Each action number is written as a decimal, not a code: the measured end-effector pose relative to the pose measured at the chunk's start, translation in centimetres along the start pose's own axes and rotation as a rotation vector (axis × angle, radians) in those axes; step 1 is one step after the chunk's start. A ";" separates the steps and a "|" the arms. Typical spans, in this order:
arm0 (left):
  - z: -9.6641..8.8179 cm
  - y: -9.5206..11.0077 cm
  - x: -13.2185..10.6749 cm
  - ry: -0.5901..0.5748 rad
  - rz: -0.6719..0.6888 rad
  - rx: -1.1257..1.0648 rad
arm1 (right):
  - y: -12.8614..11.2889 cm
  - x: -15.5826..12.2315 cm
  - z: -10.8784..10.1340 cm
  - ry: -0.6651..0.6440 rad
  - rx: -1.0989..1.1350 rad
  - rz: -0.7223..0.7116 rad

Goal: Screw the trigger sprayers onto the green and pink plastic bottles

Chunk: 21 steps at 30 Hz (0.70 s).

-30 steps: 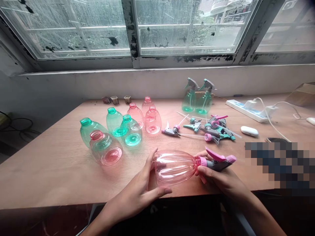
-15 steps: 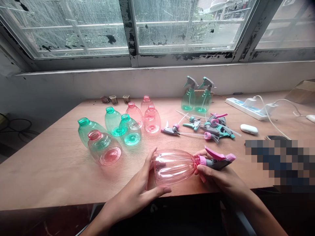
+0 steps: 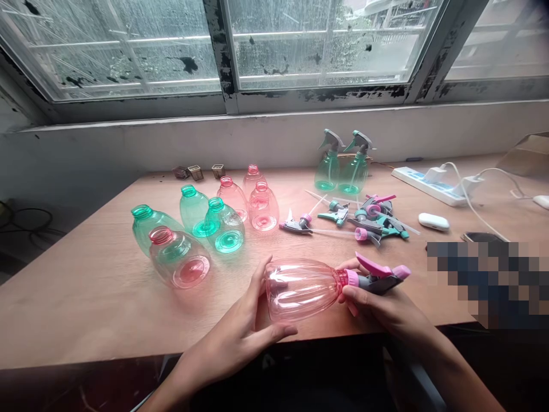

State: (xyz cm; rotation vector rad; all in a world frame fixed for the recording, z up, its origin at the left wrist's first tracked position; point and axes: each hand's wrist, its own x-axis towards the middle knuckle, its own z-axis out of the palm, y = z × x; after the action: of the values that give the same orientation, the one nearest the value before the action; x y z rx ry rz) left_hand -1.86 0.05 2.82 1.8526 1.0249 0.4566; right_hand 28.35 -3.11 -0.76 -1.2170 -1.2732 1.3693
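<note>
A clear pink spray bottle [image 3: 302, 289] lies sideways in the air over the table's front edge. Around its base is my left hand [image 3: 246, 329], thumb below and fingers above. My right hand [image 3: 377, 309] pinches the pink collar at the neck of the grey and pink spray head [image 3: 381, 277], which sits on the bottle's mouth. Some of the right fingers are hidden behind the bottle neck. Beyond the hands lie several loose spray heads [image 3: 369, 220] in a pile, with thin tubes. To the left stand open green bottles [image 3: 225, 229] and pink bottles [image 3: 263, 209].
Two green bottles with spray heads [image 3: 354, 171] stand at the back wall. A white power strip [image 3: 429, 186] with plugged-in chargers lies at the right, near a white case [image 3: 434, 221]. Small metallic cubes [image 3: 195, 172] sit at the back left. A blurred patch covers the right edge.
The view has shifted very slightly. Both hands keep nearly the same hold on the pink bottle and its spray head; nothing else has visibly moved.
</note>
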 end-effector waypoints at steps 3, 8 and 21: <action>0.0 -0.1 0.0 0.001 0.008 0.007 | 0.2 0.0 -0.1 -0.007 -0.008 -0.007; 0.1 0.0 -0.1 0.011 0.007 0.005 | 0.0 -0.1 0.1 0.018 0.035 -0.003; 0.2 0.3 -0.2 0.048 0.007 -0.004 | -0.2 0.0 0.2 0.007 0.031 0.017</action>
State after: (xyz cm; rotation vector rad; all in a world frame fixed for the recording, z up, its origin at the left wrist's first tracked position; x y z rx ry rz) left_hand -1.74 -0.28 3.04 1.8499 1.0493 0.5096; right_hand 28.16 -3.13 -0.55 -1.2126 -1.2350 1.3910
